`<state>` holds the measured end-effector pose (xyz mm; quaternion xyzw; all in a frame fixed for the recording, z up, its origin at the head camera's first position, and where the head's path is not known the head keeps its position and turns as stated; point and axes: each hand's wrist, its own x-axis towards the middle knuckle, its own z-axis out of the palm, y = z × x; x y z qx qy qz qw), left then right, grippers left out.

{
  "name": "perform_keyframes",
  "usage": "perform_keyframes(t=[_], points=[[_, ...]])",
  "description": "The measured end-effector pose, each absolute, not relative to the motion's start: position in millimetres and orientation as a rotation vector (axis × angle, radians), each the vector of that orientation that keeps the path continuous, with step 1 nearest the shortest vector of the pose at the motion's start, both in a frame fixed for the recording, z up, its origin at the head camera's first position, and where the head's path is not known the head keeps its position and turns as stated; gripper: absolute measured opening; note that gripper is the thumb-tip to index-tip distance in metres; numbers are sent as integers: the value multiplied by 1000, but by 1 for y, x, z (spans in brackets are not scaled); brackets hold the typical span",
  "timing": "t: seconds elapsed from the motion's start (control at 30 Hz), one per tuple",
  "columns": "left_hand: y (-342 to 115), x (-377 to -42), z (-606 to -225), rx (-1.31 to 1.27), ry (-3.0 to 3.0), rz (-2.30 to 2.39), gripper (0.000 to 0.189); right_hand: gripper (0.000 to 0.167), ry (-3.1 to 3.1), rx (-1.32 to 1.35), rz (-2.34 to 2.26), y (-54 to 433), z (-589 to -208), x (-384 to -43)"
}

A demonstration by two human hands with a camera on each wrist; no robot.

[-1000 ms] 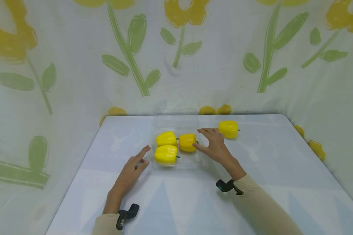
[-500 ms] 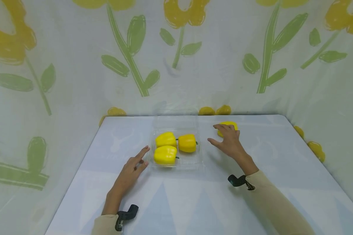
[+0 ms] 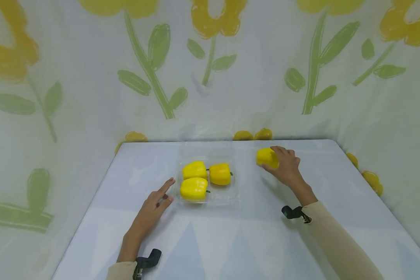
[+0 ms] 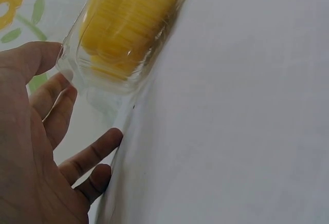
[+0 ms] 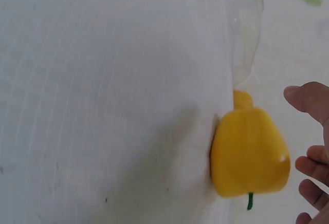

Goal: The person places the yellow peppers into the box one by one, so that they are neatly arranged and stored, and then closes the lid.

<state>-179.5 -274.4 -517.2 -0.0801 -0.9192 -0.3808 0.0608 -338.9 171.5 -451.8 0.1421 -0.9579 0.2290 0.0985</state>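
A clear plastic clamshell box stands with its lid raised at the back. Inside it lie two bright yellow bell peppers on the left and a deeper yellow bell pepper on the right. My left hand is at the box's left side, its fingertips at the box wall in the left wrist view. To the right of the box, my right hand reaches over a loose yellow bell pepper, thumb and fingers spread. A gap shows between the thumb and this pepper in the right wrist view.
The white table has a pale blue triangle pattern. Close behind its back edge hangs a cloth printed with flowers and leaves, which also covers both sides.
My right hand has moved right, away from the box, to the loose bell pepper. My left hand stays beside the box. The head view has tilted slightly.
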Motion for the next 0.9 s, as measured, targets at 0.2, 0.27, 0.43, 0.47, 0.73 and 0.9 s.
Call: perform_keyframes(t=[0.2,0.27,0.43,0.47,0.73,0.9], points=[[-276,-179,-515,-218,-2773,-1170,57,80,-2861,384,684,186,-458,-350],[-276,-179,-516,-230,-2780,-1161,57,82,-2881,379,679,192,-460,-352],[-272,-180,-520,-260,-2766,-1183,57,85,-2924,359,694,206,-464,-356],[-272,-180,-520,-267,-2761,-1185,57,86,-2937,353,697,207,-464,-357],[-272,-179,-519,-269,-2752,-1184,56,91,-3006,350,703,210,-465,-368],[-271,-178,-520,-247,-2763,-1178,56,90,-3019,374,714,208,-466,-372]])
